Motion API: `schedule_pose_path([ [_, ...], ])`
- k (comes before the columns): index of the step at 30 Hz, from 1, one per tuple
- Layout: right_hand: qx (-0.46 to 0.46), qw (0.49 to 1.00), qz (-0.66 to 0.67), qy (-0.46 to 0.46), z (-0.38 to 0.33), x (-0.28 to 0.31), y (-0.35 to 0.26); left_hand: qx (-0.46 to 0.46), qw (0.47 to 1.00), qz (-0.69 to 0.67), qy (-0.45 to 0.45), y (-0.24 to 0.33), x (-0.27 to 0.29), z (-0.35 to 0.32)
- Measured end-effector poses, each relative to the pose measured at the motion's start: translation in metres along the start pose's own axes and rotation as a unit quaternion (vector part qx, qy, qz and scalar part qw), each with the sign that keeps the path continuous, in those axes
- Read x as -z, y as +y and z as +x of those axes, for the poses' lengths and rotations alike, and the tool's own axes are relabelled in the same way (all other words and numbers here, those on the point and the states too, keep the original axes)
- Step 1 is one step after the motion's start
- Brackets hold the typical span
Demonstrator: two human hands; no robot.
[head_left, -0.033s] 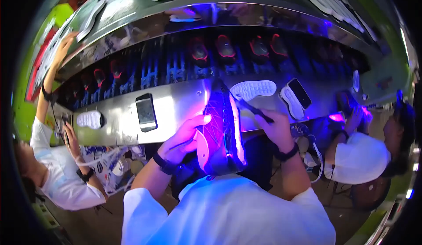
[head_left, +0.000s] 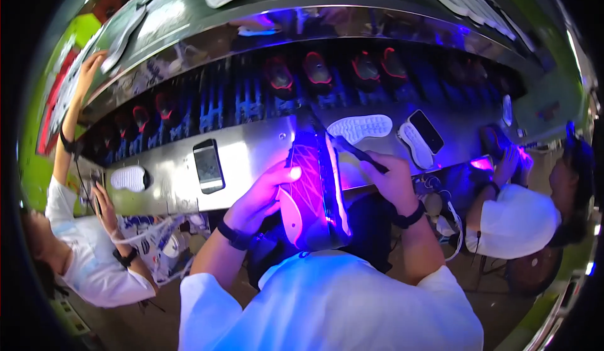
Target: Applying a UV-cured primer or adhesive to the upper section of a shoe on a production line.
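Note:
My left hand (head_left: 264, 190) grips a shoe upper (head_left: 305, 187), which glows pink and violet under ultraviolet light. The thumb lies on its near left side, and the other fingers go out of sight beneath it. A bright strip runs along the edge on the upper's right side. In my right hand (head_left: 391, 178) is a dark-handled brush (head_left: 358, 153), its far end at the upper's edge. The brush tip is too small to make out. Just beyond lie a white shoe sole (head_left: 360, 128) and another sole (head_left: 415, 146) with a dark phone (head_left: 426, 132) on it.
A phone (head_left: 208, 166) and a white sole (head_left: 129, 178) lie on the metal bench (head_left: 170, 159). Behind it, a dark conveyor (head_left: 229, 93) carries several shoe uppers. Soles line the upper shelf (head_left: 264, 5). Co-workers sit at left (head_left: 94, 244) and right (head_left: 513, 225).
The shoe upper has turned slightly in my left hand, and its glowing edge strip looks narrower. My right hand has shifted a little with the brush. The left co-worker's raised hand has moved slightly.

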State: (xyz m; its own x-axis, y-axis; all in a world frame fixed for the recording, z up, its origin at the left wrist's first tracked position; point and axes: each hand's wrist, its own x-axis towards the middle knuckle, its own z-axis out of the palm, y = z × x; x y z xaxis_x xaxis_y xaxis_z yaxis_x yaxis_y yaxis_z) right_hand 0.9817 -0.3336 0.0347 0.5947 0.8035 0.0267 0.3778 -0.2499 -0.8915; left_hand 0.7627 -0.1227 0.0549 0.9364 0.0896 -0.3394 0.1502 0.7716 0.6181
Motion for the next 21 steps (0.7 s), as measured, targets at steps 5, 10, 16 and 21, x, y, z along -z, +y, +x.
schedule_pose_path([
  [5,0.039,0.997,0.06,-0.01,-0.01,0.012,-0.043,-0.109,0.976,0.18,0.047,0.023,-0.02,-0.007],
  [10,0.061,0.998,0.029,0.013,0.007,0.037,-0.091,-0.108,0.968,0.223,0.036,0.025,-0.028,-0.017],
  [16,0.085,0.996,0.036,0.016,0.021,0.028,-0.11,-0.121,0.951,0.284,0.016,0.016,-0.034,-0.03],
  [21,0.063,0.993,0.097,-0.022,0.014,0.018,-0.103,-0.125,0.952,0.277,0.014,0.017,-0.034,-0.033],
])
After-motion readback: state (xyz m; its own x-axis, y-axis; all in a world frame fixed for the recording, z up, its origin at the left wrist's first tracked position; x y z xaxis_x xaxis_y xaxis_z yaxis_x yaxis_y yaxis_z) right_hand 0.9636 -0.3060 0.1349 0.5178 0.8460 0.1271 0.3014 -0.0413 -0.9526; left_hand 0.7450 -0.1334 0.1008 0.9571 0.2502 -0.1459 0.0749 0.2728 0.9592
